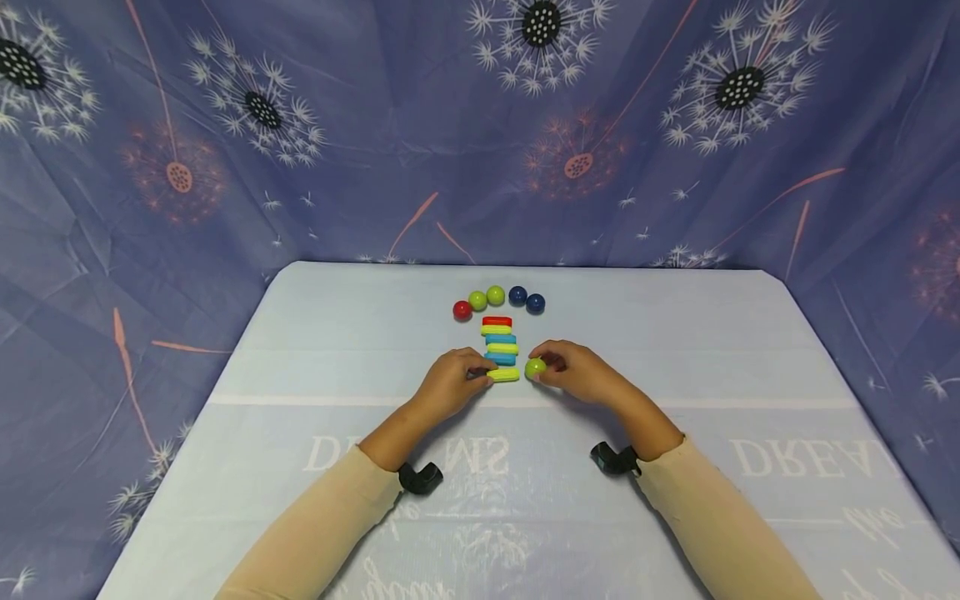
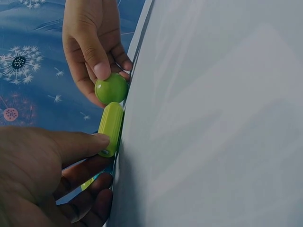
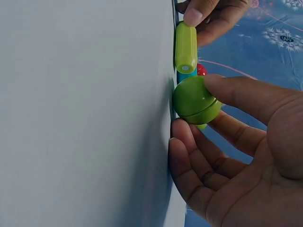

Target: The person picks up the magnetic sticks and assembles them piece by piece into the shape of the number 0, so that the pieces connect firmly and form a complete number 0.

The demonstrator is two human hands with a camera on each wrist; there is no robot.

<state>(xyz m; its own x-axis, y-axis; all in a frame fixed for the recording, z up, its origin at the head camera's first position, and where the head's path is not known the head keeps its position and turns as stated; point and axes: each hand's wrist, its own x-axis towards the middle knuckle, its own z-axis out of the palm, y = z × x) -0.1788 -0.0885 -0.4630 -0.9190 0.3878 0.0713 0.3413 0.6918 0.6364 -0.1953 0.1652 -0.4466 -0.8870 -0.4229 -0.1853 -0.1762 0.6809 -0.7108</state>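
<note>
The left hand [image 1: 452,382] pinches the near yellow bar [image 1: 504,376] by its left end, w/ the thumb on top. That bar lies flat on the counter [image 1: 660,525], the closest bar to the person. It has little ridges down its side.

The right hand [image 1: 579,372] pinches a green ball [image 1: 535,368] b/w thumb & fingers. The ball is just beside the bar's right end — the head view shows a tiny gap there. A thin line runs around the ball, seen in the right wrist view.

Past the near bar, more bars lie in a stack-like row going away from the person: a blue bar [image 1: 501,359], a yellow bar [image 1: 502,348], another blue bar [image 1: 501,339], another yellow bar [image 1: 496,331] & a red bar [image 1: 497,321] at the far end. They sit v. close, side by side, a bit uneven.

Farther back, five balls make a curve like a rainbow. From L to R: a red ball [image 1: 462,310], two light green balls [image 1: 496,295] & two dark blue balls [image 1: 517,296].

The person has tan sleeves [image 1: 322,521] & a black thing at each wrist. The counter is pale w/ upside-down white letters [image 1: 802,458]. Behind it hangs a purple-blue cloth [image 1: 390,125] — it has big puffy dandelions [image 1: 542,23] etc.
</note>
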